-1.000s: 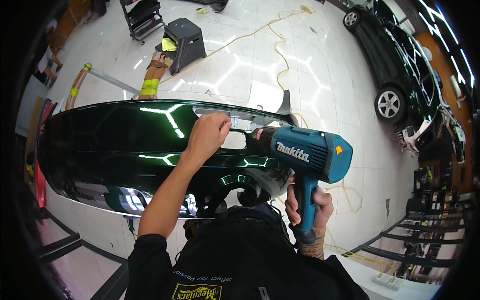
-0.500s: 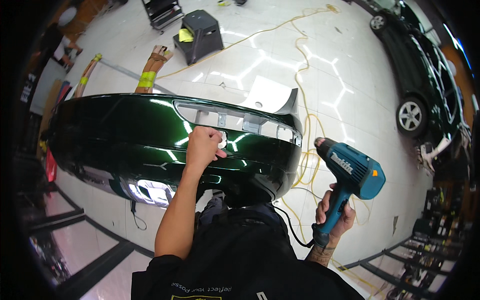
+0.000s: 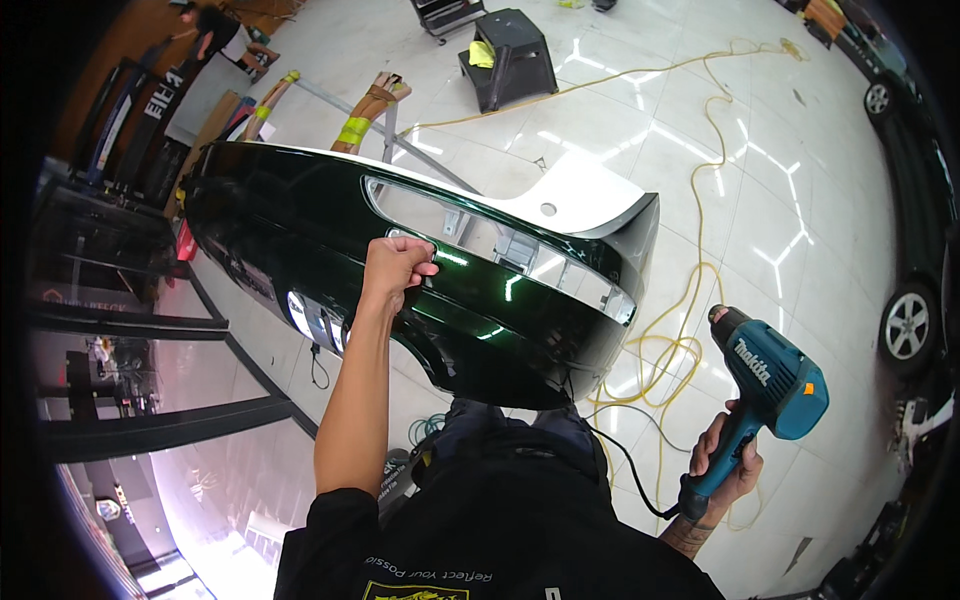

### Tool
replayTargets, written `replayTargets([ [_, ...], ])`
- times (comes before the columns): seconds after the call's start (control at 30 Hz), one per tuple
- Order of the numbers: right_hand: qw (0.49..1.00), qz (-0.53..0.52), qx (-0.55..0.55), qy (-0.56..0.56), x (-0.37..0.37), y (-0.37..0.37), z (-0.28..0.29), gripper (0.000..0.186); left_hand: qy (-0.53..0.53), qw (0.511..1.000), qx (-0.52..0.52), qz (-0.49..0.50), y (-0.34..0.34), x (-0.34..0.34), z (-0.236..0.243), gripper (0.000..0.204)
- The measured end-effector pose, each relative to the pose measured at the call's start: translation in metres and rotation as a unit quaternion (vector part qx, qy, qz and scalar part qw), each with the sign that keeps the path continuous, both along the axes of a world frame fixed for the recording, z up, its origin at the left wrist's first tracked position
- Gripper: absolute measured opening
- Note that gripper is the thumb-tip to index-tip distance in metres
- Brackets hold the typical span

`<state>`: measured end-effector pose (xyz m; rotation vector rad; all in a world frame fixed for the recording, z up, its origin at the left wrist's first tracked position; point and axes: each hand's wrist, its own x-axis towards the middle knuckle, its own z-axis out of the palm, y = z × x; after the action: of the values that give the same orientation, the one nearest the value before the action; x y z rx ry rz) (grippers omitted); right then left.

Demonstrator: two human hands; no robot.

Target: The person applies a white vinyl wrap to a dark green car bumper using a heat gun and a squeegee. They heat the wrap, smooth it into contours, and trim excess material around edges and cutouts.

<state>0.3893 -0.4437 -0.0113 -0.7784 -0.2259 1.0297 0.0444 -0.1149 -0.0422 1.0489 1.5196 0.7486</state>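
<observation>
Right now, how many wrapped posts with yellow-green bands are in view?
2: the nearer post rises just beyond the dark green bumper; the farther post is to its left, also beyond it. Others may be hidden.

Here's pale lettering on the teal heat gun (image 3: 782, 385), more across the black shirt (image 3: 490, 515), white characters on a dark panel (image 3: 155, 135)!
</observation>
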Motion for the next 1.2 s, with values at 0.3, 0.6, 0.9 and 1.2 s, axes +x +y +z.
replayTargets([
  [0.3,1.0,0.019,0.001,-0.001,0.032,-0.002,-0.003,0.063,0.036,0.998,0.043,-0.013,-0.005,0.003,-0.003,0.01],
  [0.6,1.0,0.012,0.006,-0.008,0.038,-0.002,-0.002,0.062,0.07,0.994,0.069,-0.054,-0.004,0.0,-0.008,0.01],
  [0.9,1.0,0.01,0.013,-0.005,0.04,-0.005,-0.011,0.061,0.08,0.993,0.078,-0.027,-0.007,0.004,-0.005,0.011],
  [1.2,1.0,0.018,0.02,-0.009,0.038,-0.003,-0.013,0.06,0.176,0.969,0.102,-0.14,-0.005,0.003,0.014,0.015],
])
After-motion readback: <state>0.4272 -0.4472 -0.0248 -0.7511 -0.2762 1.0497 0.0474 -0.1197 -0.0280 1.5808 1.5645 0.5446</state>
